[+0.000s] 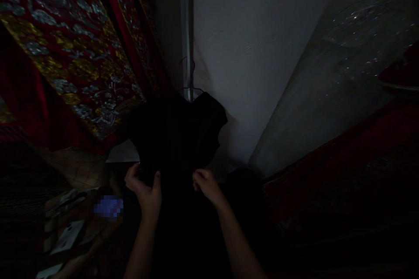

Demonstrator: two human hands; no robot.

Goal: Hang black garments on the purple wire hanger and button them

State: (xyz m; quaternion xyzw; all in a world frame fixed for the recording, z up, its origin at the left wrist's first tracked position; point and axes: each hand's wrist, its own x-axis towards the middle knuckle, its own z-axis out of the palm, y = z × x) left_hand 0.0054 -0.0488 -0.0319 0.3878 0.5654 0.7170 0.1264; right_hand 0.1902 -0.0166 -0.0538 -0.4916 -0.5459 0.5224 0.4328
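Observation:
A black short-sleeved garment (178, 135) hangs on a thin hanger (196, 90) by a pale upright pole. My left hand (145, 187) is at the garment's lower left side, thumb raised and apart from the bent fingers; I see nothing held between them. My right hand (205, 183) is closed at the lower right part of the garment, its fingers pinched together on what looks like the dark cloth. The picture is very dark, so the cloth's lower edge cannot be made out.
Red cloth with gold and silver embroidery (81, 52) hangs at the left. The pole (188, 30) stands against a grey wall (242, 52). Sheer glittering fabric (327, 65) is at the right above dark red cloth (327, 152). White cards (68, 235) lie at lower left.

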